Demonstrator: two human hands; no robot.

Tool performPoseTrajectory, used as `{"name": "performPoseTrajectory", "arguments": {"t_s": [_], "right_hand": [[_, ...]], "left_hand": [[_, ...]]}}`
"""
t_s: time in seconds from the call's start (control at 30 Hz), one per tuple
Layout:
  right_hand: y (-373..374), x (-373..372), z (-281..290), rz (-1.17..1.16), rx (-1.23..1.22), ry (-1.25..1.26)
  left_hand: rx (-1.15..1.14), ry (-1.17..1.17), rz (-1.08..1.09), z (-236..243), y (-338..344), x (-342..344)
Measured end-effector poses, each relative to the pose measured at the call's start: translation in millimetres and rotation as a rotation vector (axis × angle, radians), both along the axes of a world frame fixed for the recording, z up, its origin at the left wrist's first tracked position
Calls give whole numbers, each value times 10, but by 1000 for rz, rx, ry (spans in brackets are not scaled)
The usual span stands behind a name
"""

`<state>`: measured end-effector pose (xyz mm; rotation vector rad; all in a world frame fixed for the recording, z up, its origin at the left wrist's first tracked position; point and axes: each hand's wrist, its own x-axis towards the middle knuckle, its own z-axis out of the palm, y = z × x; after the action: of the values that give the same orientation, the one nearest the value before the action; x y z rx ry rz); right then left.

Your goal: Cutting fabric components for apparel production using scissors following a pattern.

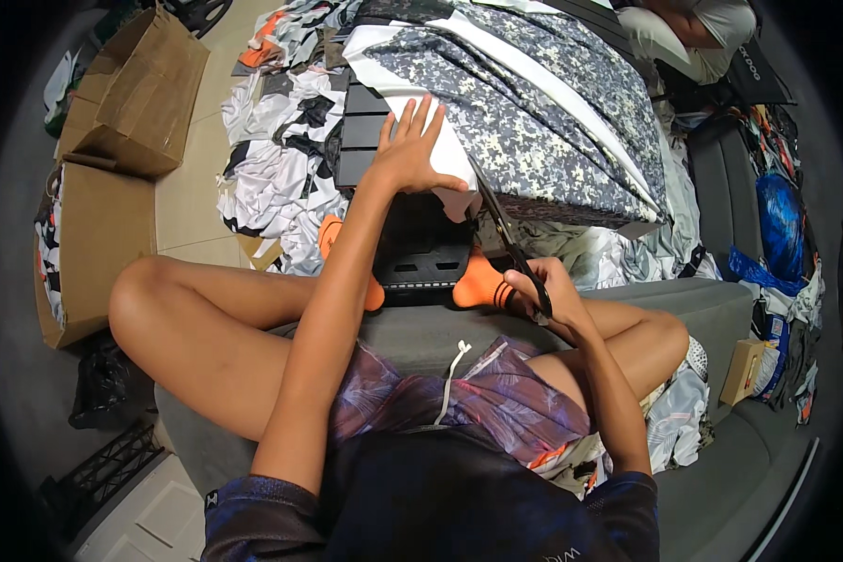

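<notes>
My left hand point(412, 150) lies spread and flat on the white edge point(454, 140) of a camouflage-print fabric point(543, 122). That fabric, grey, black and cream, is draped over a low table in front of me, with folds and white strips on top. In my right hand point(545, 286) is a pair of black-handled scissors point(499, 220), with my fingers wrapped round the handles. The blades point away from me toward the fabric's near edge, just right of my left thumb. Whether they are parted there, I cannot make out.
Black slats point(361, 140) show at the table's left. White and black fabric scraps point(286, 169) are heaped beside it. Cardboard boxes point(108, 239) stand at the left. A grey sofa point(702, 295) is under me. Another person point(693, 37) sits at the far right. A blue bag point(779, 220) lies at the right.
</notes>
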<state>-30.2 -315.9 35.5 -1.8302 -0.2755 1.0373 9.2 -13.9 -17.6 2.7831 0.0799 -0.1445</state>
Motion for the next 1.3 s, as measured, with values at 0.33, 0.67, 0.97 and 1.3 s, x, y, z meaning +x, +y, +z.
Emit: {"name": "performPoseTrajectory", "arguments": {"t_s": [0.33, 0.67, 0.97, 1.3], "right_hand": [[6, 0, 24, -2, -36, 2], [12, 2, 64, -4, -44, 8], [-61, 23, 42, 27, 18, 3], [-52, 72, 217, 49, -10, 102]], "left_hand": [[30, 7, -7, 23, -3, -11], [18, 1, -8, 30, 0, -3], [19, -1, 0, 33, -12, -22], [-112, -44, 38, -6, 39, -11]]}}
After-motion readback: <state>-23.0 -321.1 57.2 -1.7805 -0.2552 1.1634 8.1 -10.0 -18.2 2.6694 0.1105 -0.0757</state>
